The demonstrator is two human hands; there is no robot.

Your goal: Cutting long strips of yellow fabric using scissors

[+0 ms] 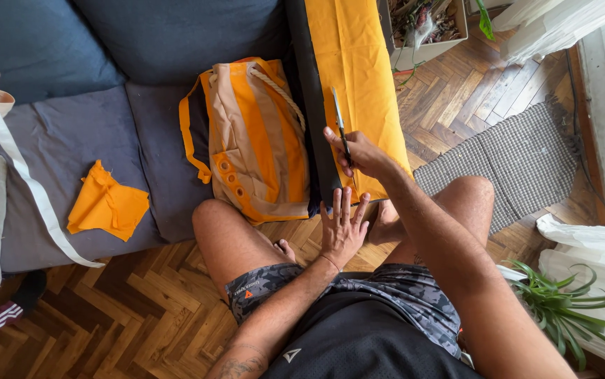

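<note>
Scissors (340, 126) sitting in my right hand (358, 153), fingers closed around the handles, which are hidden inside the grip. Blades are lying over the orange fabric (358, 70) draped on the dark cushion edge, right of scene centre. Long axis is running near-to-far, tilted only slightly left; the tip is pointing far, away from me, toward the sofa back. I cannot tell whether the blades are parted or shut; they are reading as one thin dark line.

My left hand (342, 226) is resting flat, fingers spread, gripping nothing, palm pressing at the near hem of the fabric, just below the right hand.

Risks as I am judging them: the fabric is hanging loose over a rounded edge, so it could be slipping or bunching under the blades and pulling a cut off line. The blade could also be catching the cushion underneath. My left fingertips are lying close to the handle end, though behind the blades' heading, so they look safer there than ahead of the tip.

Further out: a striped orange and beige bag (257, 140) is lying just left of the cushion, and a folded orange scrap (108, 203) well to the left on the grey sofa seat (71, 140).
</note>
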